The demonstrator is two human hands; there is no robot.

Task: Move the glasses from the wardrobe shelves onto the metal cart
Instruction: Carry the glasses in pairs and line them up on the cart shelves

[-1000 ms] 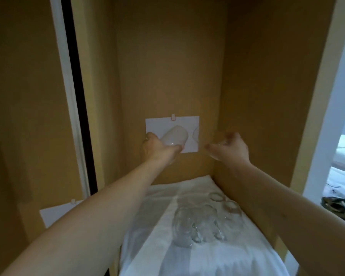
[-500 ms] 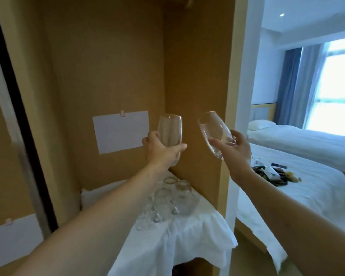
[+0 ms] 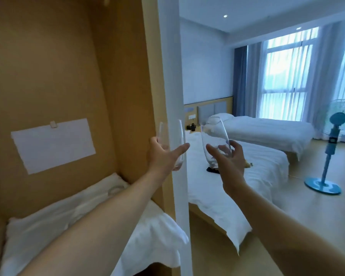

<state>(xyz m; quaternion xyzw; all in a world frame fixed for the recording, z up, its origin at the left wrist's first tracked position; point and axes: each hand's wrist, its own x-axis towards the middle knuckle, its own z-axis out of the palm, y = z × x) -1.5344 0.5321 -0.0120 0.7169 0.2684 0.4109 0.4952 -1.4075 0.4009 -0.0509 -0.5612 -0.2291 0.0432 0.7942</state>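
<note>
left hand: the left hand (image 3: 163, 156) gripped a clear stemless glass (image 3: 172, 145) low on its bowl, thumb stretched across the front, fingers curled behind; glass upright, held in front of the white door frame (image 3: 176, 76).
right hand: the right hand (image 3: 228, 164) pinched a second glass (image 3: 214, 142) between thumb and curled fingers near its base; that glass tilted left at the rim.
gap between glasses: the two were near each other but apart, both held in the air beyond the wardrobe's edge.
wardrobe shelf: a white cloth (image 3: 84, 222) covered the shelf (image 3: 14, 218) and drooped over its front edge.
left on the shelf: one rim of a glass (image 3: 116, 189) showed behind the left forearm; anything else there was hidden by the arm.
open room: bare wood floor (image 3: 299, 208) lay to the right, between the near bed (image 3: 253, 176) and a blue standing fan (image 3: 330, 148).
hard to make out: small dark items on the near bed sat behind the right hand, too blocked to identify.
back panel: a white sheet (image 3: 54, 146) was clipped to the wardrobe's rear wall.
</note>
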